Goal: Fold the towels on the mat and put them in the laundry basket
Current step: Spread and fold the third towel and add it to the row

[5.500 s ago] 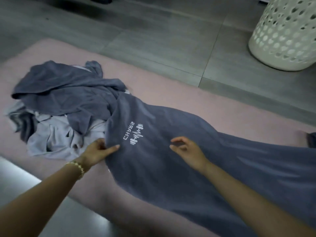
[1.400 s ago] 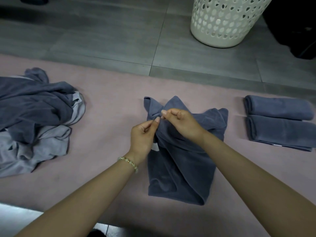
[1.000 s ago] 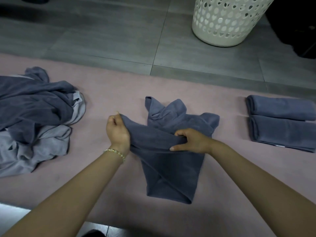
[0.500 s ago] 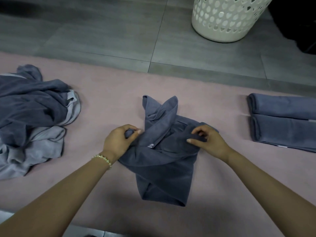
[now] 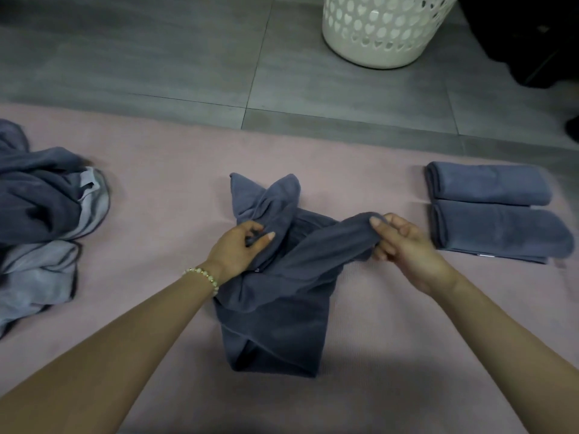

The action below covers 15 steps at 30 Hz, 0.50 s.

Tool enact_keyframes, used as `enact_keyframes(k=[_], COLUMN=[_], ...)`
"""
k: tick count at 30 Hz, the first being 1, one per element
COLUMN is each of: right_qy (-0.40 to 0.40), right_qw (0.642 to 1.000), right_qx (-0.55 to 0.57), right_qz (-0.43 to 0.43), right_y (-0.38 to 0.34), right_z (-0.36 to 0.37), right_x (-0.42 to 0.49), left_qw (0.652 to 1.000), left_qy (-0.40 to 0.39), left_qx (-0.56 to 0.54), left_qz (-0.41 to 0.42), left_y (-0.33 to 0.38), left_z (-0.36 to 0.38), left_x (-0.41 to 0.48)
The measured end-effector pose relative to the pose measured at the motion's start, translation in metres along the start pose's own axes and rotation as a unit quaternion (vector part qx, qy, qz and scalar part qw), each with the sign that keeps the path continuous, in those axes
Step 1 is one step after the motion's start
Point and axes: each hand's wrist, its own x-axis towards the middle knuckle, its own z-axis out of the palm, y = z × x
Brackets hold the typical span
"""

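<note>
A dark blue-grey towel (image 5: 275,333) lies partly folded in the middle of the pink mat (image 5: 163,189). My left hand (image 5: 238,249) pinches a bunched fold at the towel's upper left. My right hand (image 5: 404,245) grips another fold and holds it lifted out to the right. Two folded towels (image 5: 492,211) lie side by side on the mat at the right. A heap of unfolded towels (image 5: 40,214), dark and light grey, sits at the mat's left edge. The white perforated laundry basket (image 5: 382,29) stands on the floor beyond the mat.
Grey floor tiles (image 5: 156,57) stretch behind the mat. A dark object (image 5: 539,42) fills the top right corner beside the basket. Bare pink mat shows between the towel and the heap, and along the near edge.
Over the last half second my right hand has drawn its fold of the towel up and out to the right. My left hand stays gripping the left side of the towel.
</note>
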Motion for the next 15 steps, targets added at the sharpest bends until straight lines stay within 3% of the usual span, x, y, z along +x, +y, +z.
enact_keyframes(k=[2, 6, 10, 13, 15], right_qy=[-0.012, -0.032, -0.118, -0.202, -0.222], right_qw=[1.000, 0.992, 0.979, 0.940, 0.907], right_qx=[0.012, -0.115, -0.165, -0.273, -0.356], right_qz=[0.019, 0.034, 0.016, 0.041, 0.029], right_y=[-0.012, -0.002, 0.000, -0.001, -0.001], right_z=[-0.012, -0.015, 0.006, 0.018, 0.026], right_x=[-0.009, -0.016, -0.005, 0.009, 0.018], left_qw=[0.999, 0.993, 0.976, 0.965, 0.958], left_qy=[0.008, -0.056, -0.156, -0.245, -0.258], left_qx=[-0.034, -0.079, -0.149, -0.030, 0.047], left_qz=[0.033, 0.064, -0.023, -0.090, -0.120], left_y=[0.002, 0.010, 0.010, -0.001, -0.001], left_z=[-0.002, -0.003, -0.002, -0.012, -0.020], left_x=[-0.002, -0.012, -0.024, -0.029, -0.027])
